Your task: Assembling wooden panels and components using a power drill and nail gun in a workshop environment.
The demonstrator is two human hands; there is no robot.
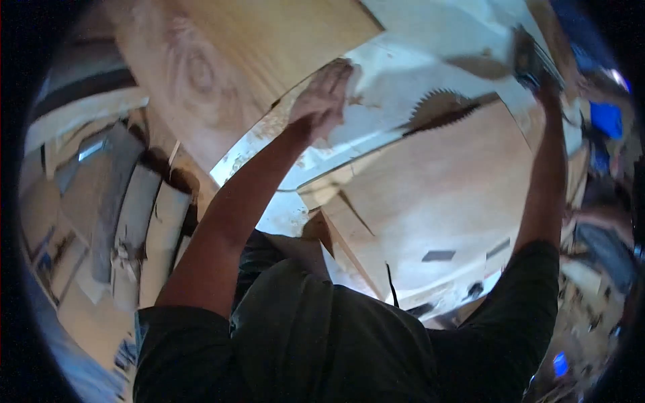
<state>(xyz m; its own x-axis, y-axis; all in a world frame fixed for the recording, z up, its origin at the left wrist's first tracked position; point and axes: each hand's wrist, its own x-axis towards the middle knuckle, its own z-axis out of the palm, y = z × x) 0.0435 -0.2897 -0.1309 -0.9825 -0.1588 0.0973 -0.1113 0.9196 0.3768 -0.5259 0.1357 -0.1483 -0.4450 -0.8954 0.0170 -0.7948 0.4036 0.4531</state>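
Observation:
My left hand (pixel 326 97) lies with its fingers stretched out on the white table top (pixel 390 64), beside the edge of a large wooden sheet (pixel 269 47). A toothed circular saw blade (pixel 440 107) stands up from the table to the right of that hand, with its lower part hidden by a light wooden panel (pixel 437 181). At the far right, my right hand (pixel 549 91) is closed on a dark block-like piece with a metallic edge (pixel 531 64). Its fingers are mostly hidden, and the kind of piece is unclear.
Sawdust (pixel 272 124) lies near the left forearm. Rolled material (pixel 131 228) and boards are piled on the left. Someone's arm (pixel 605 218) shows at the right edge, near a blue object (pixel 606 119). Debris covers the floor (pixel 584 322) at the lower right.

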